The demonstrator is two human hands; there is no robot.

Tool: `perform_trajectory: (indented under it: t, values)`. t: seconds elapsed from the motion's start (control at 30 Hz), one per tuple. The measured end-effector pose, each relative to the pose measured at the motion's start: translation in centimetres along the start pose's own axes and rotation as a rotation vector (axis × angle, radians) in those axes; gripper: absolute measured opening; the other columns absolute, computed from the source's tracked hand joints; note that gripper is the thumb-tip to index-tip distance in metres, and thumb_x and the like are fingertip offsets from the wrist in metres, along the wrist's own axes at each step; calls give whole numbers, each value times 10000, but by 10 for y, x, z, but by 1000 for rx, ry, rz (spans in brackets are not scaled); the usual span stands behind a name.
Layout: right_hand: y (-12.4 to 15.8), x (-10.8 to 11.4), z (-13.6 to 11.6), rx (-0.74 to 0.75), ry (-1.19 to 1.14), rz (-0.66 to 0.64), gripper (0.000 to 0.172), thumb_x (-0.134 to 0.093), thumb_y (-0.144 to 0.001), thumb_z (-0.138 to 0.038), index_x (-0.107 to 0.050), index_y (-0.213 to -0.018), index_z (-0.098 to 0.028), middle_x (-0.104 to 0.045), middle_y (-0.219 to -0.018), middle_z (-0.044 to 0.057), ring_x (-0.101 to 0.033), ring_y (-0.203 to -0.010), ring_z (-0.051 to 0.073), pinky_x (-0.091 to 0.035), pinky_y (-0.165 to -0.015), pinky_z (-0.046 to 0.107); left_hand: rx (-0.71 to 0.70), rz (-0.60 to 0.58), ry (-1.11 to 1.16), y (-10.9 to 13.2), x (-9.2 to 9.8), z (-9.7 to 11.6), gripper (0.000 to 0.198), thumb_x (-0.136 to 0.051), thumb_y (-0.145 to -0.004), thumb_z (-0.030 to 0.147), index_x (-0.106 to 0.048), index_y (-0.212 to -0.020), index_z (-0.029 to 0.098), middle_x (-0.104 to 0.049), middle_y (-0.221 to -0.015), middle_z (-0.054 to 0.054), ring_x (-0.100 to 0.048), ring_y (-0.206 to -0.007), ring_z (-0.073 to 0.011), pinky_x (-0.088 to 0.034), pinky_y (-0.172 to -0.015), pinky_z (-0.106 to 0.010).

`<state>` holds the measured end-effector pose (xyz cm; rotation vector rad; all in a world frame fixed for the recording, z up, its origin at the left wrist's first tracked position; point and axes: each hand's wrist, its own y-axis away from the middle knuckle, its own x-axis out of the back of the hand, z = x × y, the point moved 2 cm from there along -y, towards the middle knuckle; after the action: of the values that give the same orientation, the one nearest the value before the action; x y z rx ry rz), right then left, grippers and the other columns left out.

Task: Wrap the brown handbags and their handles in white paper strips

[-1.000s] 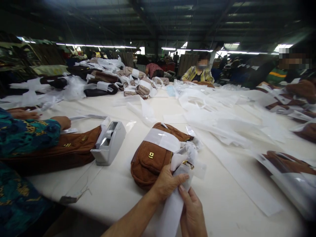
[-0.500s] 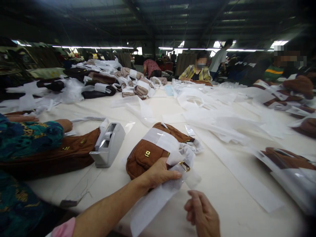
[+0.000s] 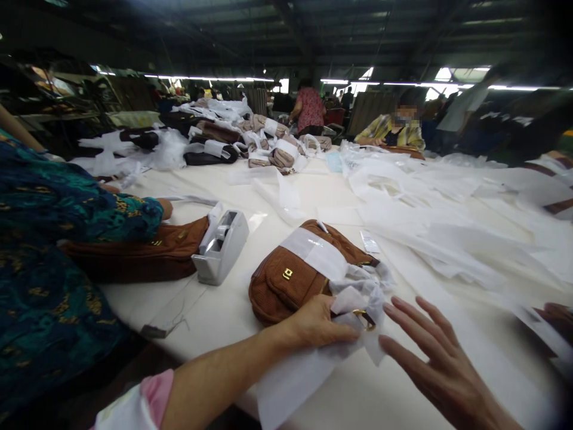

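Note:
A brown corduroy bag (image 3: 286, 280) with a white paper band lies on the white table (image 3: 215, 310) in front of me. My left hand (image 3: 320, 325) presses white wrapping paper (image 3: 308, 370) against the bag's near end, beside a gold ring (image 3: 363, 315), fingers closed on the paper. My right hand (image 3: 439, 364) hovers just right of the bag with fingers stretched out and apart, holding nothing.
A grey tape dispenser (image 3: 221, 246) stands left of the bag, next to another brown bag (image 3: 134, 257) under the arm of a co-worker in a teal patterned sleeve (image 3: 67, 215). White paper sheets (image 3: 425, 227) cover the right side. More wrapped bags (image 3: 268, 149) lie far back; people sit beyond.
My right hand has let go of the paper and moved up and to the right, opening out. The view has swung left. My left hand stays on the paper at the bag.

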<state>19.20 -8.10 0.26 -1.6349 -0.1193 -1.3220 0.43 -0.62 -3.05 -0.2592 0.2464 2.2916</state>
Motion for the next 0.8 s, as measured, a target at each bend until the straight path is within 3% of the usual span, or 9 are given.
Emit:
perform_trajectory:
  t: [0.27, 0.43, 0.53, 0.67, 0.8]
  values:
    - [-28, -24, 26, -2, -111, -201, 181, -479, -837, -207, -630, -913, -270, -501, -1291, 35, -444, -1200, 207, -269, -1036, 487, -102, 68, -110, -2, -6, -10, 209, -669, -649, 295, -646, -714, 97, -505, -623, -4, -421, -569, -113, -313, -518, -217]
    - [-18, -13, 28, -39, -131, -93, 224, -532, -802, -141, -593, -995, -236, -415, -1358, 92, -424, -1212, 257, -352, -985, 507, 39, 103, 219, -8, 5, -10, 412, -762, -553, 320, -664, -885, 96, -593, -769, -40, -498, -639, -131, -389, -607, -237]
    - [-12, -5, 22, 41, 4, -133, 363, -538, -787, -104, -539, -1140, -186, -416, -1343, 155, -396, -1226, 305, -326, -982, 560, 90, 100, 359, -10, 11, -9, 529, -806, -481, 315, -665, -938, 91, -625, -865, -74, -541, -715, -158, -414, -705, -279]
    - [-18, -9, 7, 238, 152, -230, 364, -441, -844, -86, -531, -1185, -172, -552, -1207, 128, -437, -1192, 285, -212, -1022, 612, 75, 88, 373, -11, 11, -8, 486, -810, -481, 299, -671, -890, 77, -628, -857, -82, -539, -748, -164, -409, -732, -283]
    - [-32, -19, -3, 197, 133, -112, 252, -520, -819, -63, -600, -1046, -137, -661, -966, 81, -547, -1033, 217, -255, -1027, 576, 53, 98, 360, -10, 8, -9, 457, -799, -502, 311, -654, -869, 80, -604, -821, -59, -517, -722, -146, -397, -705, -264]
